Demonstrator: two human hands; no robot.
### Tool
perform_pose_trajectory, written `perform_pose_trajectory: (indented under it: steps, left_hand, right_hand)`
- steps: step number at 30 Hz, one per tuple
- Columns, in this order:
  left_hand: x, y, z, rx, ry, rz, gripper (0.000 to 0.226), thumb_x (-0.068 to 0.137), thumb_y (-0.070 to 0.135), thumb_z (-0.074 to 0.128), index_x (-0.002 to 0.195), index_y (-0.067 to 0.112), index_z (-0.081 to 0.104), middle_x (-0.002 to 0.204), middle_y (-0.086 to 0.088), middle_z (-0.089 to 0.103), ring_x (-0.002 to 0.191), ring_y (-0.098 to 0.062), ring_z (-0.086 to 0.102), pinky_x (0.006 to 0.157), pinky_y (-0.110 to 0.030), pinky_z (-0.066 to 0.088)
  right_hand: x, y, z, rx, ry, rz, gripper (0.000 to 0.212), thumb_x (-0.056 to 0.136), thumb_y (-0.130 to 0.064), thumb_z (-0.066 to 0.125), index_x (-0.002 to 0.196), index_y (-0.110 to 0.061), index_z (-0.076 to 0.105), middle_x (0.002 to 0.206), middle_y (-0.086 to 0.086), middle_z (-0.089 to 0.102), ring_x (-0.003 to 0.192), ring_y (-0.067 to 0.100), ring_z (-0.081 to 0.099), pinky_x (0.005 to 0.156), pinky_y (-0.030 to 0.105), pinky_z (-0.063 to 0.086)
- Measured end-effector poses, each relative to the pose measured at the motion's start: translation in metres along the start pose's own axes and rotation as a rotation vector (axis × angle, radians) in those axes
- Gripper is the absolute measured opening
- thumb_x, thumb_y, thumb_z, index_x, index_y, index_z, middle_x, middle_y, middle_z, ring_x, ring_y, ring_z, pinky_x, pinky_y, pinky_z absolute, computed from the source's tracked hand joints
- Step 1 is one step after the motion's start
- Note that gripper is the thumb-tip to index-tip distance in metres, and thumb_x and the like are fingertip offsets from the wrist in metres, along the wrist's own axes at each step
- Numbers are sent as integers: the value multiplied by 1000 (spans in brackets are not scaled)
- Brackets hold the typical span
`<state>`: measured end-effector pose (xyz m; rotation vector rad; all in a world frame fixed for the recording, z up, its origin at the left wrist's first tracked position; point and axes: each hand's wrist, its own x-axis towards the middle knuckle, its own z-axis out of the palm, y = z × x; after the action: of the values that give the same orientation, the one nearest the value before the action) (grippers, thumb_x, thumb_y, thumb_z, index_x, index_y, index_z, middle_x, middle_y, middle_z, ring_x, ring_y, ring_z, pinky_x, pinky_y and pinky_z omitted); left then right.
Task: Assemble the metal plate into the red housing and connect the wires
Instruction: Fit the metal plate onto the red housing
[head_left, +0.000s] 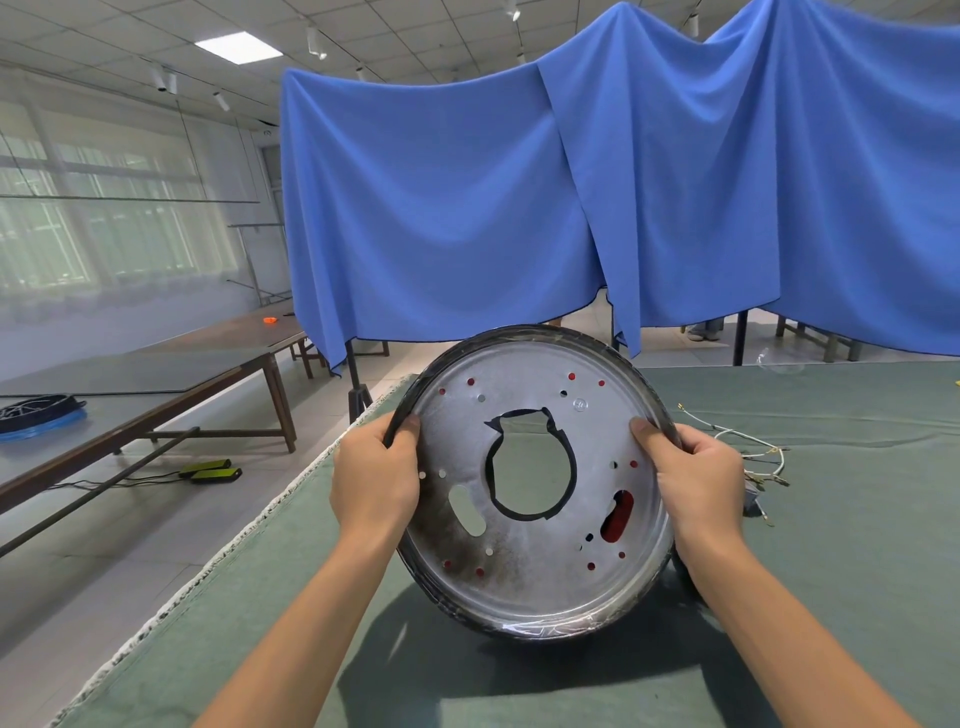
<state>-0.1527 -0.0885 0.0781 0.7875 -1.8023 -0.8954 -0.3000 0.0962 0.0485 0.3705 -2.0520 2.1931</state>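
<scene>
Round silver metal plate (540, 566) sits inside its black-rimmed red housing (616, 515); we grip the rim with left hand (375, 483) and right hand (698, 480), frame centre.

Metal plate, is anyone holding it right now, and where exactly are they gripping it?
Yes. Both hands hold the metal plate by its rim: the left hand grips the left edge, the right hand the right edge, thumbs on its face.

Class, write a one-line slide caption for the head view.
Both hands, left and right, hold the metal plate tilted above the green table.
</scene>
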Motion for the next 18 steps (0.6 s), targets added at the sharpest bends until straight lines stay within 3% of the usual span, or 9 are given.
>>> perform_pose_trajectory:
  steps: [6,11,14,16,18]
  left_hand:
    - [-1,-3,1,7,9,5,40,96,25,51,58,13,47,50,4,40,52,-19,36,55,-29,26]
    - [-1,-7,3,-9,6,10,33,96,22,49,65,12,53,52,4,46,53,-18,41,57,-29,29]
    - [-2,-9,2,-46,-23,10,24,94,27,50,76,18,63,65,-1,60,65,-21,52,65,-33,39]
    - [-4,-9,3,-113,-59,8,26,91,40,49,89,25,69,80,6,68,81,-18,60,76,-37,44]
    - [-7,-8,6,-202,-66,1,32,94,45,47,102,24,70,93,10,69,93,-13,62,83,-36,46]
  right_hand:
    - [-3,-2,1,-73,15,-83,38,87,-38,66,60,-12,61,53,-1,59,54,18,47,54,31,39]
    - [-4,-3,4,-107,10,-110,37,89,-39,63,65,-11,67,57,5,62,55,19,51,54,30,40]
    - [-1,-3,3,-96,22,-86,42,91,-39,61,60,-10,64,51,2,56,52,19,46,52,29,38]
    - [2,-2,1,-63,36,-40,42,91,-37,61,55,-15,62,46,-4,55,51,18,46,50,29,37]
    - [5,-1,-2,12,64,42,37,90,-34,63,57,-19,66,54,5,63,56,19,51,54,35,48]
